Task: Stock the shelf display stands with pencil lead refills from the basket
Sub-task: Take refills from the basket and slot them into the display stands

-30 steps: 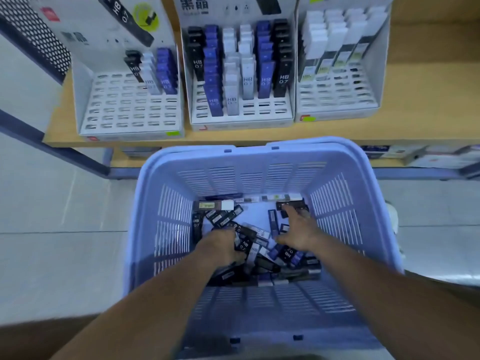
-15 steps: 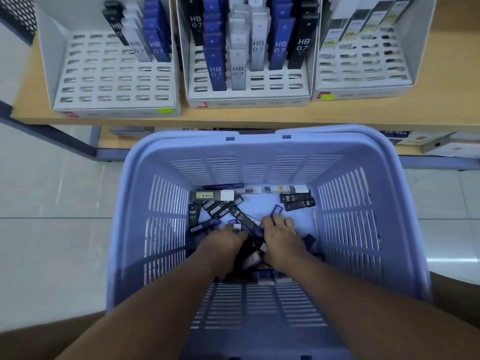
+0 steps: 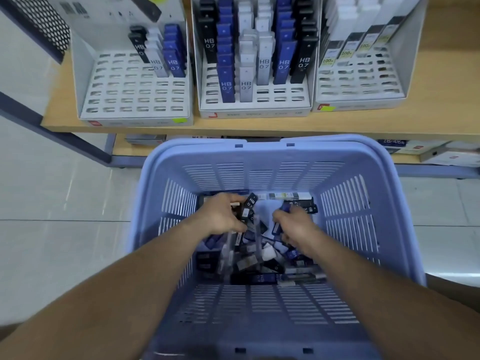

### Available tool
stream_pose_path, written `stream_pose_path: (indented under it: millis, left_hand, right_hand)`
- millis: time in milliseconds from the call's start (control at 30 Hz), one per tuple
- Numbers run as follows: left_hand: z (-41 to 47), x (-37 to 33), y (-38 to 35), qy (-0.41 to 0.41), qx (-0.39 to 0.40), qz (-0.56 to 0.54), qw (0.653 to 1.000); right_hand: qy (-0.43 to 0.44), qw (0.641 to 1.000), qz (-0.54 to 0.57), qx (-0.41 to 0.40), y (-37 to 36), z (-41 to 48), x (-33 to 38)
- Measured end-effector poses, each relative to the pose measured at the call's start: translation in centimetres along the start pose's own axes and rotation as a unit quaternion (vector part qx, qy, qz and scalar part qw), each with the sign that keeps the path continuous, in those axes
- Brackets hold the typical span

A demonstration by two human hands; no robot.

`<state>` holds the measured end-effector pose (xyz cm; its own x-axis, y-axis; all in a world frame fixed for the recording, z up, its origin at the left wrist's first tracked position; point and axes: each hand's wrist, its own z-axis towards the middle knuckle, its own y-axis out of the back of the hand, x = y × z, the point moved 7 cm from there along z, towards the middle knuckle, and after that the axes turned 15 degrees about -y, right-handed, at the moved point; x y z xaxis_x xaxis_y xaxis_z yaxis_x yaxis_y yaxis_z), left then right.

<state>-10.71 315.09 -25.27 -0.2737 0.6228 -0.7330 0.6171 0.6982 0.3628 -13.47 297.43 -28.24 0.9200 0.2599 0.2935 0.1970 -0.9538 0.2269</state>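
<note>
Parted now, the left hand (image 3: 223,216) grips several black plastic refill cases (image 3: 248,207) and the right hand (image 3: 297,226) pinches a blue refill case (image 3: 277,228) inside the lilac slatted plastic basket (image 3: 259,154); gathering looks done, and next comes slotting them upright into the white cardboard display stands (image 3: 135,118) ahead.

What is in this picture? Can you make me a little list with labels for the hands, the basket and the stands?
left hand: in the basket, grips a black HB case; perhaps more, blurred
right hand: in the basket, grips a blue case
basket: lilac plastic, loose refills piled on its floor
left stand: mostly empty slots, few cases at the back right
middle stand: fullest; black, blue and clear rows
right stand: packs at the back, front slots empty
shelf: wooden, holds all three stands
</note>
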Motion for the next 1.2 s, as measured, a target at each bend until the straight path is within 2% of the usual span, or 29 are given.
stream_pose_path:
  millis: [67,167,267,367,467,600,733,833,900,1000,1200]
  left_hand:
    - [-0.2,-0.6,0.4,0.013,-0.015,-0.064,0.998]
    - [-1.0,-2.0,0.2,0.024,-0.015,-0.141,0.99]
    - [-1.9,-3.9,1.0,0.012,-0.03,-0.171,0.985]
    - [-2.7,-5.4,2.5,0.0,-0.051,-0.177,0.983]
    - [-3.5,-7.5,3.1,-0.012,-0.041,-0.179,0.983]
    - [-5.0,-10.4,3.8,-0.024,-0.017,-0.144,0.989]
    - [-7.0,-13.7,6.1,-0.057,0.0,-0.107,0.993]
    - [-8.0,-16.2,8.7,-0.084,-0.036,-0.148,0.985]
    - [-8.4,-17.8,10.5,-0.109,-0.067,-0.172,0.977]
    - [-9.1,-20.3,12.5,-0.146,-0.109,-0.195,0.964]
    - [-10.3,-23.2,14.6,-0.203,-0.159,-0.193,0.947]
  right_hand:
    - [-0.035,0.995,0.085,0.041,-0.1,-1.5,1.2]
    - [-0.02,0.995,0.069,0.069,-0.6,-3.4,2.9]
    - [0.019,0.996,0.065,0.061,-0.2,-5.3,4.2]
    - [0.042,0.987,0.147,0.057,0.7,-6.7,5.4]
    - [0.051,0.962,0.248,0.104,0.8,-8.5,6.3]
    - [0.088,0.954,0.257,0.129,0.8,-10.9,7.4]
    - [0.099,0.935,0.317,0.121,2.9,-12.9,8.9]
    - [0.127,0.939,0.279,0.154,4.0,-15.2,10.5]
    - [0.166,0.943,0.208,0.2,3.6,-17.3,11.8]
    - [0.231,0.942,0.11,0.218,2.8,-20.4,13.5]
    - [0.257,0.922,0.081,0.278,1.5,-22.1,15.6]
